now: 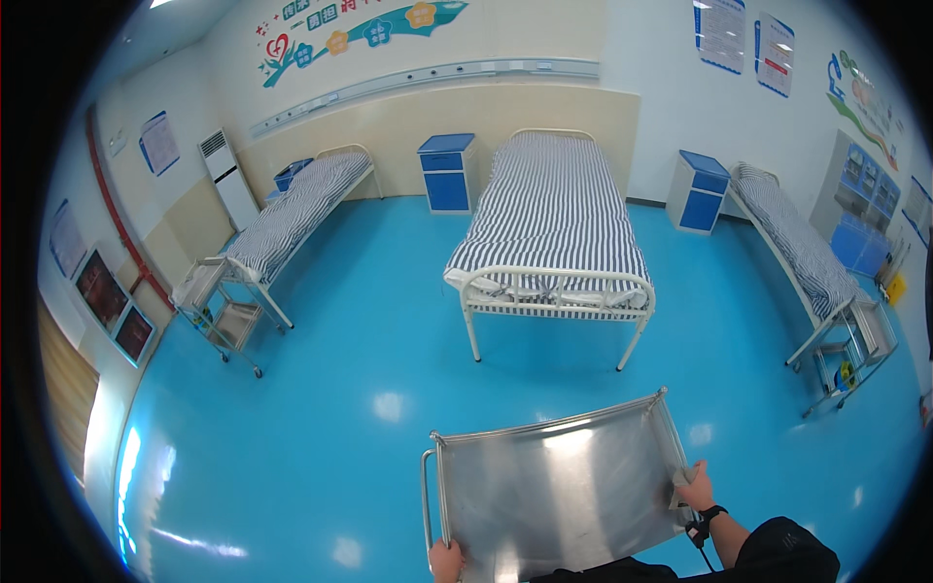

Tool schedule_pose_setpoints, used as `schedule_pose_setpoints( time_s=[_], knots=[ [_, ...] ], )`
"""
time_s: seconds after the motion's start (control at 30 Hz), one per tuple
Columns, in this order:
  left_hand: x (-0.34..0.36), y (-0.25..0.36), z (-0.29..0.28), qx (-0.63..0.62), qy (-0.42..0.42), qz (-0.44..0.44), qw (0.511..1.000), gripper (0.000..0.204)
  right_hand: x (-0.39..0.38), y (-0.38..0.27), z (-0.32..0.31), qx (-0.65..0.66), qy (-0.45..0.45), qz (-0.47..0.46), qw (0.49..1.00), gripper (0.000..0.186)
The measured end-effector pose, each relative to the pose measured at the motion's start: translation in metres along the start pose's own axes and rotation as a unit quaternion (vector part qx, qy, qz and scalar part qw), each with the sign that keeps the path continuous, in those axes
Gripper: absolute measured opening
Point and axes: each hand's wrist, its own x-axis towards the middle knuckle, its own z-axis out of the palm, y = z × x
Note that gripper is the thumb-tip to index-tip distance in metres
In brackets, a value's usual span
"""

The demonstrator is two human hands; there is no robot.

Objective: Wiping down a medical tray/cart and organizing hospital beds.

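A stainless-steel trolley (544, 486) stands right in front of me, its flat shiny top bare and edged by a low rail. My left hand (446, 562) is closed around the rail at the near left corner, by the side handle (426, 496). At the trolley's right edge, my right hand (696, 486) is closed on a small greyish cloth (679, 486) pressed against the rail. A black band circles the right wrist, with a dark cable hanging below it. Part of the trolley's near edge is hidden by my dark sleeve.
Ahead stands a bed (549, 214) with striped bedding, flanked by another at left (301, 209) and one at right (792, 233). Blue-and-white bedside cabinets (448, 175) line the wall. Metal trolleys stand by the left bed (233, 325) and right bed (855, 350). The floor is glossy blue.
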Motion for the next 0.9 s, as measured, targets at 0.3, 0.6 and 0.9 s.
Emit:
schedule_pose_setpoints(
  time_s=[0.3,0.6,0.9],
  knots=[
    [0.071,0.05,0.026,0.055,0.023,0.041,0.997,0.021,0.055,-0.018,0.015,-0.009,0.083,-0.006,0.997,0.051],
    [0.139,0.151,0.064,0.034,-0.005,0.0,0.999,0.022,0.151,-0.032,0.004,0.0,0.113,-0.09,0.99,0.05],
    [0.21,0.25,0.086,-0.007,-0.018,0.023,1.0,0.02,0.239,-0.082,0.006,0.008,0.117,0.0,0.993,0.053]
  ],
)
